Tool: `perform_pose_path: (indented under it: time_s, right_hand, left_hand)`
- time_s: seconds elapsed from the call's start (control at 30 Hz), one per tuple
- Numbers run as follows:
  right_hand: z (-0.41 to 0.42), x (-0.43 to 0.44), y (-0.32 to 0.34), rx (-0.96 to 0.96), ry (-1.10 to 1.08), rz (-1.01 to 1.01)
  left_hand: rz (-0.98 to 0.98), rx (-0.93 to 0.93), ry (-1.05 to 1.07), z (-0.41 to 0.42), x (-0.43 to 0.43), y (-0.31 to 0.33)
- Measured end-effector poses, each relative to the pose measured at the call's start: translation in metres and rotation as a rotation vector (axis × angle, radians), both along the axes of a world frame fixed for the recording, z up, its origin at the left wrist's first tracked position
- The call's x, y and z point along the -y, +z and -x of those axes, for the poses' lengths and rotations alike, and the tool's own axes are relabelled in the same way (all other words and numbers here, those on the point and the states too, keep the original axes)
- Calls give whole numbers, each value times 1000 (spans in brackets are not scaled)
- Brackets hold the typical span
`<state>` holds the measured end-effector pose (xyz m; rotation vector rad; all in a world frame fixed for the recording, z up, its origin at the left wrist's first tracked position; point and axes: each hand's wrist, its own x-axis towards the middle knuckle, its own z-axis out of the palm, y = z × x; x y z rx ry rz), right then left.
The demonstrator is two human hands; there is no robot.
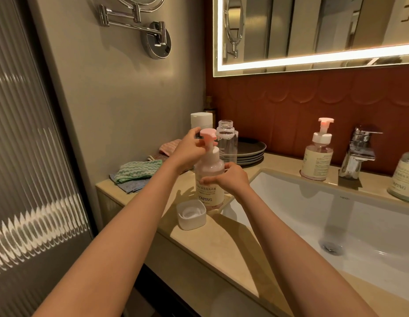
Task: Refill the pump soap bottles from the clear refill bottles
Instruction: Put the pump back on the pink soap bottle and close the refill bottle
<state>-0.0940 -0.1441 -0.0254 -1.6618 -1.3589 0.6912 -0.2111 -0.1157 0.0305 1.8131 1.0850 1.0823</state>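
Observation:
A pink pump soap bottle (209, 191) with a cream label stands on the beige counter (224, 239) left of the sink. My right hand (230, 180) grips its body. My left hand (191, 149) holds the white collar just below the pink pump head (208, 135). Behind it stands an uncapped clear refill bottle (227, 143), and a second refill bottle with a white cap (201, 121) is behind my left hand. A loose white square cap (191, 215) lies open side up in front of the pump bottle.
Another pump bottle (318, 154) stands behind the white sink (336, 216), left of the chrome tap (359, 152). A third bottle (405, 179) is at the right edge. Dark plates (251, 149) are stacked at the back wall. Folded cloths (137, 171) lie at the counter's left end.

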Motion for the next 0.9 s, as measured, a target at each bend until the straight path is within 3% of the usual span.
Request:
perform_pose_path:
  time_s: [0.17,0.3,0.53,0.7,0.9]
  right_hand:
    - [1,1,0,8,-5,4]
    - [1,1,1,6,19,17]
    - [-1,-1,-2,-17,25,4]
    - [-1,-1,-2,-29,28,2]
    - [-2,-1,-2,-32,31,5]
  left_hand:
    - [65,20,-52,-4,0,9]
    - [2,12,102,-14,-4,-6]
    - [88,115,-69,-2,-7,-5]
    - [51,73,-2,1,-11,-5]
    - [78,1,-124,5,-8,2]
